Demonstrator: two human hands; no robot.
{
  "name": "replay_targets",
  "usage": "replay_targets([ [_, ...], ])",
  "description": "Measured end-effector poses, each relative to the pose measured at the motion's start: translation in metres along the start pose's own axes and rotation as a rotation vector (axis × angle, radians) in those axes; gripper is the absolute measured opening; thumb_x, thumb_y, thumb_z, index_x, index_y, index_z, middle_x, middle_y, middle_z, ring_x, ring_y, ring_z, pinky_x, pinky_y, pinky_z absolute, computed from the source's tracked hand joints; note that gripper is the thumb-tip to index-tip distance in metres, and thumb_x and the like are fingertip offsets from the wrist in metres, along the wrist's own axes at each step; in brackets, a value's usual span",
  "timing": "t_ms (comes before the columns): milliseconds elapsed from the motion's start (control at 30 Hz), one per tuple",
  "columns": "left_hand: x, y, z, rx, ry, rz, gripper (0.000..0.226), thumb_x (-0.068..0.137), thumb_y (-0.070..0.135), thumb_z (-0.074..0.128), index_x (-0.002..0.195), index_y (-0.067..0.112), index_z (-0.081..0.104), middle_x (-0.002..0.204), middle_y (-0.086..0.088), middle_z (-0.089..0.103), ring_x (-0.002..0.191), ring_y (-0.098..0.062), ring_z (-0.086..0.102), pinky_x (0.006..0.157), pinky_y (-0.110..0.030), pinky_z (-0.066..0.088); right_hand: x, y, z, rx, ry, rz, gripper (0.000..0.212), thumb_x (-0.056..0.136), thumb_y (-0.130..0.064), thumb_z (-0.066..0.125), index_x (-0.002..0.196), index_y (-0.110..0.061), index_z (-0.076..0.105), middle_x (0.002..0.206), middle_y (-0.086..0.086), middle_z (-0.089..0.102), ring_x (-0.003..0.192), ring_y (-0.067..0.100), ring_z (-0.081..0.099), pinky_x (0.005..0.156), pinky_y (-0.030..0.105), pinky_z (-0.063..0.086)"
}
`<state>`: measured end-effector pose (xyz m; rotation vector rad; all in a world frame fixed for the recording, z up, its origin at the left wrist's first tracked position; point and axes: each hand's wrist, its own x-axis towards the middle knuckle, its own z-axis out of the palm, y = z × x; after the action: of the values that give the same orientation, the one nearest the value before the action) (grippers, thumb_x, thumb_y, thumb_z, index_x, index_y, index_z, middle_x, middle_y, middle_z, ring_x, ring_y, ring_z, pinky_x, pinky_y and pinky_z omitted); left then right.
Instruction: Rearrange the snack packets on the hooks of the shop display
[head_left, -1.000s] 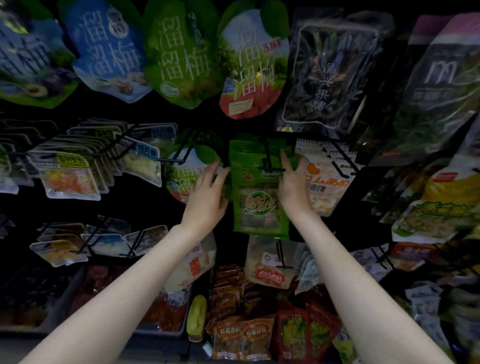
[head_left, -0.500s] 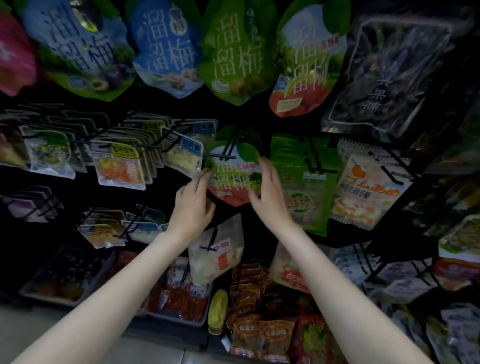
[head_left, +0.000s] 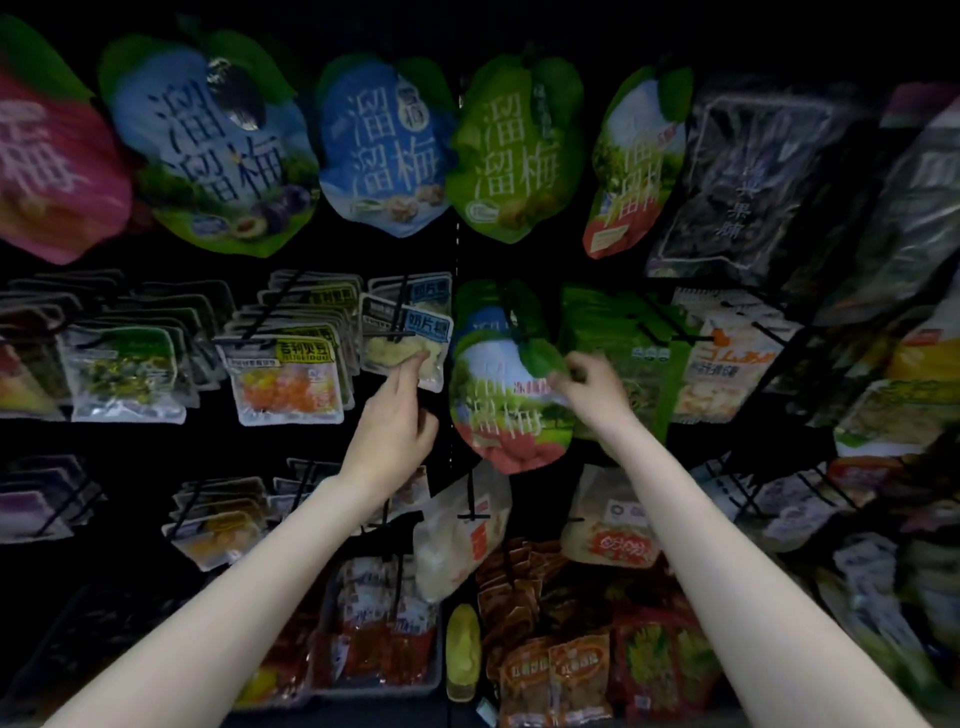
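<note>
A round plum packet, green and white with a red bottom, hangs on a black hook in the middle row. My right hand has its fingers curled on this packet's upper right edge and pinches the green leaf part. To its left hangs a small clear packet with a blue label, the front one of several on its hook. My left hand reaches up to it, two straight fingers touching its lower edge. A flat green packet hangs just behind and right of my right hand.
Large plum bags hang along the top row. Rows of clear packets fill the hooks on the left. A white pouch hangs under the plum packet. Bins of red and orange packets stand below. An orange-lettered packet hangs at right.
Both hands left the flat green packet and moved left. My right hand now pinches the plum packet's edge and my left hand touches the blue-label packet. The view has swung left.
</note>
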<state>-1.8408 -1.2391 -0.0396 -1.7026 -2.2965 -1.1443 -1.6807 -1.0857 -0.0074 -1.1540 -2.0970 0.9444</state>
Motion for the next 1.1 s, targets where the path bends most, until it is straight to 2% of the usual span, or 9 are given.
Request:
replay_targets([
  [133, 0.002, 0.015, -0.01, -0.124, -0.013, 0.062, 0.058, 0.094, 0.014, 0.049, 0.145, 0.013, 0.022, 0.148, -0.003, 0.031, 0.133, -0.016, 0.033, 0.097, -0.012, 0.023, -0.041, -0.017, -0.03, -0.041, 0.046, -0.15, 0.003, 0.09, -0.013, 0.06, 0.09, -0.012, 0.062, 0.081, -0.002, 0.054, 0.077, 0.013, 0.051, 0.068, 0.025, 0.031],
  [200, 0.005, 0.027, -0.013, -0.227, -0.021, 0.1, 0.056, 0.094, 0.018, 0.05, 0.144, 0.014, 0.025, 0.145, -0.002, 0.035, 0.127, -0.01, 0.038, 0.09, -0.008, 0.024, -0.055, -0.029, -0.044, -0.132, 0.082, -0.252, 0.014, 0.088, -0.012, 0.062, 0.075, -0.014, 0.059, 0.064, -0.005, 0.049, 0.062, 0.008, 0.042, 0.059, 0.026, 0.027],
  [300, 0.012, 0.047, -0.02, -0.432, -0.048, 0.134, 0.053, 0.093, 0.022, 0.053, 0.141, 0.022, 0.028, 0.135, 0.002, 0.042, 0.114, -0.012, 0.049, 0.08, -0.016, 0.039, -0.062, -0.04, -0.063, -0.038, 0.247, -0.288, 0.016, 0.086, -0.014, 0.065, 0.091, 0.001, 0.068, 0.077, 0.003, 0.056, 0.077, 0.014, 0.05, 0.065, 0.024, 0.036],
  [467, 0.027, 0.075, -0.051, -0.714, -0.131, 0.211, 0.06, 0.088, 0.026, 0.059, 0.13, 0.049, 0.023, 0.134, -0.002, 0.041, 0.121, -0.016, 0.048, 0.091, -0.034, 0.048, -0.064, -0.061, -0.085, 0.39, 0.419, -0.252, 0.019, 0.087, -0.02, 0.058, 0.073, -0.026, 0.067, 0.071, 0.009, 0.06, 0.068, 0.023, 0.053, 0.067, 0.034, 0.04],
  [600, 0.039, 0.083, -0.068, -0.629, -0.166, 0.269, 0.06, 0.083, 0.033, 0.062, 0.129, 0.053, 0.03, 0.138, 0.0, 0.044, 0.126, -0.015, 0.045, 0.105, -0.043, 0.039, -0.06, -0.074, -0.088, 0.427, 0.395, -0.305, 0.027, 0.092, -0.006, 0.054, 0.107, -0.028, 0.056, 0.106, 0.009, 0.066, 0.09, 0.018, 0.063, 0.077, 0.03, 0.051],
  [700, 0.054, 0.09, -0.072, -0.627, -0.191, 0.249, 0.064, 0.089, 0.018, 0.062, 0.14, 0.035, 0.027, 0.138, 0.016, 0.036, 0.123, 0.002, 0.035, 0.102, -0.022, 0.034, -0.056, -0.079, -0.097, 0.291, 0.353, -0.42, 0.039, 0.09, -0.016, 0.061, 0.121, -0.037, 0.052, 0.13, 0.002, 0.055, 0.12, 0.017, 0.051, 0.097, 0.03, 0.043],
  [867, 0.078, 0.117, -0.068, -0.464, -0.15, 0.327, 0.075, 0.091, 0.018, 0.059, 0.145, 0.039, 0.012, 0.15, 0.018, 0.02, 0.132, 0.008, 0.017, 0.104, -0.014, 0.019, -0.038, -0.081, -0.128, 0.185, 0.298, -0.44, 0.041, 0.084, -0.018, 0.068, 0.123, -0.02, 0.058, 0.131, 0.003, 0.054, 0.125, 0.014, 0.046, 0.105, 0.025, 0.036],
  [967, 0.097, 0.141, -0.056, -0.393, -0.103, 0.356, 0.08, 0.089, 0.013, 0.059, 0.141, 0.048, 0.01, 0.145, 0.017, 0.025, 0.125, 0.009, 0.025, 0.102, -0.017, 0.028, -0.021, -0.076, -0.152, 0.237, 0.296, -0.487, 0.045, 0.083, -0.011, 0.069, 0.123, -0.025, 0.054, 0.133, 0.002, 0.053, 0.127, 0.015, 0.046, 0.108, 0.032, 0.036],
  [1100, 0.123, 0.166, -0.039, -0.269, -0.038, 0.362, 0.079, 0.089, 0.015, 0.058, 0.14, 0.051, 0.01, 0.143, 0.001, 0.029, 0.093, 0.009, 0.041, 0.075, -0.001, 0.033, 0.007, -0.069, -0.178, 0.259, 0.288, -0.511, 0.047, 0.083, -0.007, 0.068, 0.123, -0.029, 0.055, 0.129, -0.006, 0.053, 0.126, 0.009, 0.044, 0.108, 0.035, 0.038],
])
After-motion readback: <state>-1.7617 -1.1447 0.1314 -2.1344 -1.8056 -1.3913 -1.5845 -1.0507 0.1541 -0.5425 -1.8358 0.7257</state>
